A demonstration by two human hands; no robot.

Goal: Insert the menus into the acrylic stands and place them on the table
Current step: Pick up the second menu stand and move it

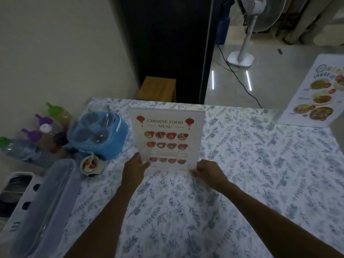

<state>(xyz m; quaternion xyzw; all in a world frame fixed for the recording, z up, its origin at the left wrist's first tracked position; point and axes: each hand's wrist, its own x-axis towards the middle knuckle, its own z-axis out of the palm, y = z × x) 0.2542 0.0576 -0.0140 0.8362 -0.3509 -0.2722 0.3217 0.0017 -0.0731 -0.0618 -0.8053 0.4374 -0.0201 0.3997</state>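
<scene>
The menu (166, 138) in its stand is held upright on the worktop (242, 164), its lower corners gripped by the left hand (136, 164) and right hand (208, 171). A second menu (314, 95) is seen far right.

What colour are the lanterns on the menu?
Red. The two lanterns sit beside the title on the Chinese food menu, clearest in the head view.
</scene>
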